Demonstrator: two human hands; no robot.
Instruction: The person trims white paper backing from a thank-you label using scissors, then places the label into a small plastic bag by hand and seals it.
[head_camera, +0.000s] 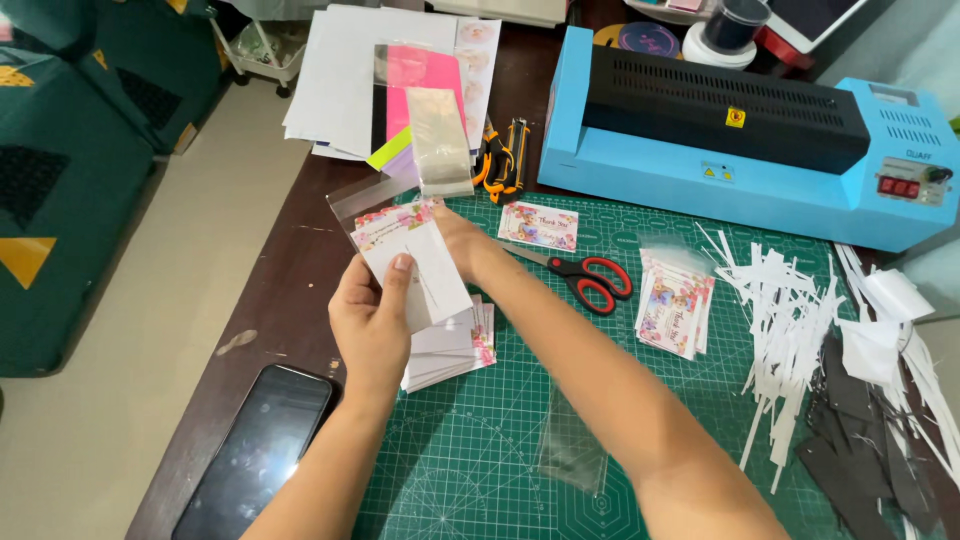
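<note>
Two hands on one job | left hand pinches floral card, thumb clamped on its face | right hand fingers hidden behind, closed on clear sleeve mouth | card half in, above card stack on cutting mat | risk: corner snags sleeve, creases | scissors, laminator beyond

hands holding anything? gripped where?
Left hand pinches a white card at its lower edge; right hand holds its clear sleeve near the top.

Brown table carries green cutting mat, blue laminator, phone.
</note>
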